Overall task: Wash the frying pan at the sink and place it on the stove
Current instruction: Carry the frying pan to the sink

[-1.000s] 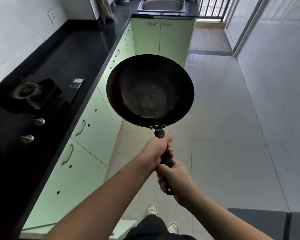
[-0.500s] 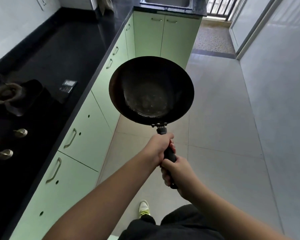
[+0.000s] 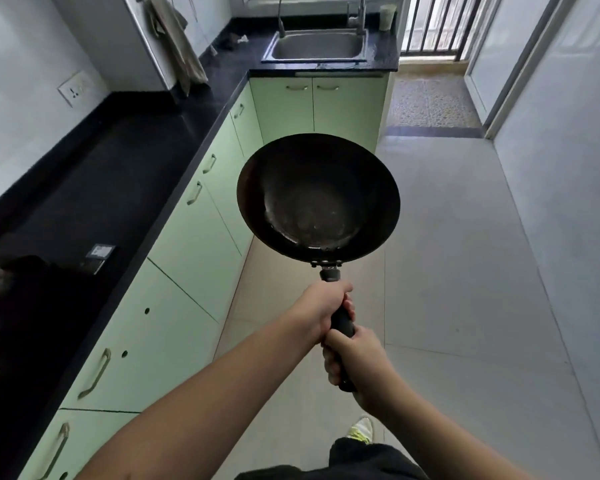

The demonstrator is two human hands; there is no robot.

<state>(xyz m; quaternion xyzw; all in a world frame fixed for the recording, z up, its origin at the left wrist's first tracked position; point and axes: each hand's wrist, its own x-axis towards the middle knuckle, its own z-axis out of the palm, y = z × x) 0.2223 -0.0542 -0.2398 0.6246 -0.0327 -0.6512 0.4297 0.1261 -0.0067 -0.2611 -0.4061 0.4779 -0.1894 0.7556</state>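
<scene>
Holding: frying pan point(image 3: 317, 199) was carried out in front over the floor, both hands on its black handle point(image 3: 342, 322)
Left hand point(image 3: 321, 311): fingers curled tight round the upper handle, nearer the bowl
Right hand point(image 3: 355, 358): fingers wrapped round the lower handle end, touching the left hand
Pan state: bowl faced up, dark, shiny wet-looking patches at the bottom; clear of the cabinets point(image 3: 194, 237)
Sink point(image 3: 317, 46): steel, at 12 o'clock from the pan, well apart
Stove point(image 3: 0, 306): at 9 o'clock, on the black countertop point(image 3: 118, 174), burner and knob at frame edge
Other: towel point(image 3: 177, 43) hung at 11 o'clock; shoe point(image 3: 361, 429) at 6 o'clock
</scene>
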